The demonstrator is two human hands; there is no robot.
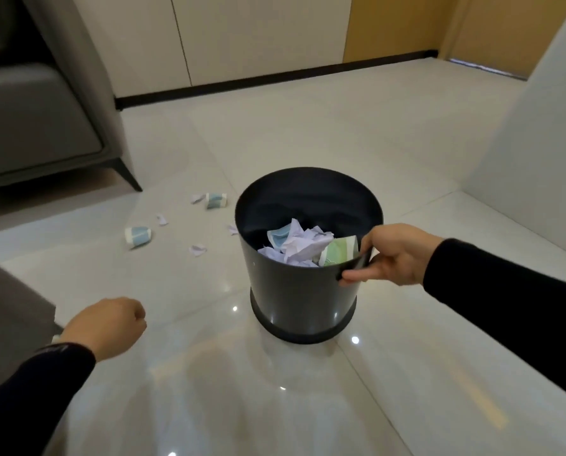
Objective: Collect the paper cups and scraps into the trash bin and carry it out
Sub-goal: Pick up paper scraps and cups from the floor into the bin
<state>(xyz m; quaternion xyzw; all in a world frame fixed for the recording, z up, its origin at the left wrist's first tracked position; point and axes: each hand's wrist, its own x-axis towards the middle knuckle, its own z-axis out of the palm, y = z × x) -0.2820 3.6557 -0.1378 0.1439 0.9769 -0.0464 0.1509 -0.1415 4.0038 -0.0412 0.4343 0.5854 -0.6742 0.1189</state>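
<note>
A dark round trash bin [295,291] stands on the glossy tiled floor at the centre. Crumpled white paper [299,246] and a green-patterned cup lie inside it. My right hand [397,256] grips the bin's right rim at a handle slot. My left hand [110,324] hovers low at the left, fingers curled into a loose fist with nothing in it. On the floor to the bin's left lie two blue-and-white paper cups, one nearer [138,235] and one farther [215,200]. Several small white paper scraps [197,250] are scattered around them.
A grey sofa [34,126] on dark legs stands at the back left. A grey block [8,317] fills the near left corner. A white wall panel [538,153] rises on the right. Cream cabinets with a black skirting line the far wall.
</note>
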